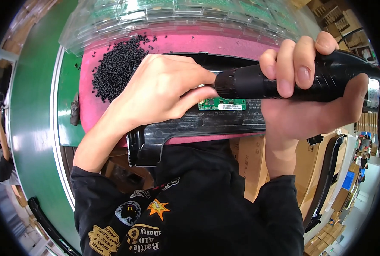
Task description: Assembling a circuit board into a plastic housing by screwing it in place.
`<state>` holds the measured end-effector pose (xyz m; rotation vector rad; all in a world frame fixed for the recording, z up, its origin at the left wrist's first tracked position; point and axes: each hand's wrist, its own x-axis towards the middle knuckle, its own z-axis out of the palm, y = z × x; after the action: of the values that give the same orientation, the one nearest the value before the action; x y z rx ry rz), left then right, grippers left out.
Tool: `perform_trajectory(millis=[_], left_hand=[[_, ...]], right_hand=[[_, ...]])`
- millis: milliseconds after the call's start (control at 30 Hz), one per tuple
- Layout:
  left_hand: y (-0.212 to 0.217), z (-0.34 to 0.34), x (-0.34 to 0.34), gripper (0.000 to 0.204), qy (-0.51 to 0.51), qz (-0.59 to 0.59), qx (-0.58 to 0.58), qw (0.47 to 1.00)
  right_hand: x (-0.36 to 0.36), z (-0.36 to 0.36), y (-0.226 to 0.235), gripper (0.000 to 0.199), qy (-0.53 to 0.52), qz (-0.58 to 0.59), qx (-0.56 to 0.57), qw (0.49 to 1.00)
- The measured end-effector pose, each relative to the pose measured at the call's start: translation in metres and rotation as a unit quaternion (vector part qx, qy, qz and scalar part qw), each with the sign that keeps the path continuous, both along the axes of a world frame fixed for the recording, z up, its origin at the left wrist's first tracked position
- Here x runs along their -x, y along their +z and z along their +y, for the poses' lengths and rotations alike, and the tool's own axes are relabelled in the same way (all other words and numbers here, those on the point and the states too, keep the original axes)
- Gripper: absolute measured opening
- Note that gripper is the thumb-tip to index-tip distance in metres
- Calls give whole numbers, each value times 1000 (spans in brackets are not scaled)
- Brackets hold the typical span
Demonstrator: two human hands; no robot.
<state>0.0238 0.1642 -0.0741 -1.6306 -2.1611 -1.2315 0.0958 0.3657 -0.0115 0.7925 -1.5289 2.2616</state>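
A black electric screwdriver (301, 79) is clasped firmly in the right hand (313, 98), all fingers wrapped round its body; its rear end is cut off at the right rim of the picture. Its tip is hidden behind the left hand (162, 91), whose fingers are pinched together at the tool's nose. Whether anything is held between those fingers cannot be told. Just below the tool, a small green circuit board (222, 103) is seen lying on a long black plastic panel (207, 123), part of which is covered by both hands. The panel rests on a pink mat (224, 43). A heap of small black screws (115, 68) lies on the mat, left of the hands. Clear plastic trays (177, 15) are stacked beyond, their contents hard to make out.
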Motion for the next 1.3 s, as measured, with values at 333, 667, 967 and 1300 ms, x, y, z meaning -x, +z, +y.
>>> perform_trajectory(millis=[333,667,967,1300], left_hand=[[6,-1,9,12,90,-73,48,992],[0,2,2,21,102,-41,54,993],[-3,-3,5,16,90,-39,121,988],[-1,-7,5,15,49,-90,176,979]], right_hand=[[-12,-7,-23,66,-33,-98,56,993],[-9,-19,-31,65,-17,-99,0,995],[-3,-23,-22,67,20,-122,-132,984],[-6,-33,-17,72,-14,-143,-126,981]])
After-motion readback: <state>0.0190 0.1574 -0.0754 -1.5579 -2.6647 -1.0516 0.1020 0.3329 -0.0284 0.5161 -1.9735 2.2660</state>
